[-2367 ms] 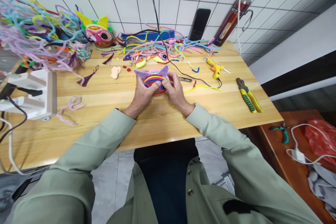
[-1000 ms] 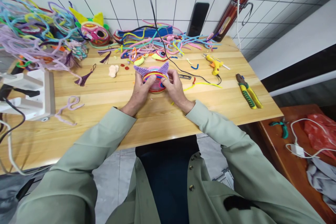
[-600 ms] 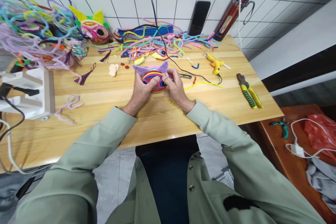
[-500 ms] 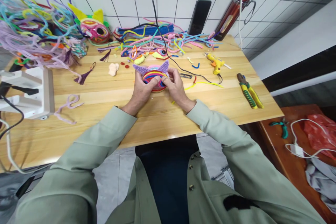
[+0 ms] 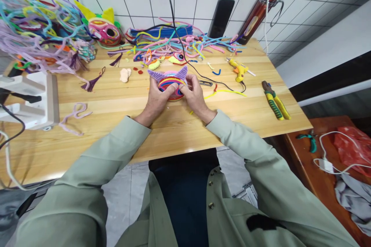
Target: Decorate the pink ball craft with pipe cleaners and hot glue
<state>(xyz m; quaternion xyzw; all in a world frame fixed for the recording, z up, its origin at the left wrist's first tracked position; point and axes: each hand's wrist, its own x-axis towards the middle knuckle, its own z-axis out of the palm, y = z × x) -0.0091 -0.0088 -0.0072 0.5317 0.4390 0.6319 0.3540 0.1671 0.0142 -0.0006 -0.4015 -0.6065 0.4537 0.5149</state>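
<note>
Head camera view shows a pale wooden table (image 5: 104, 104) against a white tiled wall. On its far left is a big tangled heap of coloured fuzzy stems (image 5: 34, 42), and nearer to the person a white plastic power block (image 5: 50, 100). At the back right, a red metal flask (image 5: 259, 17) leans on the wall, with a black phone (image 5: 222, 18) beside it. Yellow-green handled pliers (image 5: 274, 100) lie at the right, and a small yellow glue gun (image 5: 240, 71) lies behind them. A thin black cable (image 5: 171, 2) comes down from above and runs behind the right hand (image 5: 195, 98) to the glue gun, near the held piece but seemingly apart from it. The round striped mask with two purple fuzzy horns (image 5: 174, 80) is between the left hand (image 5: 156, 102) and the right hand, above the table's middle. Both hands grip it narrowly at its sides, the thumbs pressing on its front and partly covering it; fingertips behind it are hidden. Its horns stand free above the fingers.
</note>
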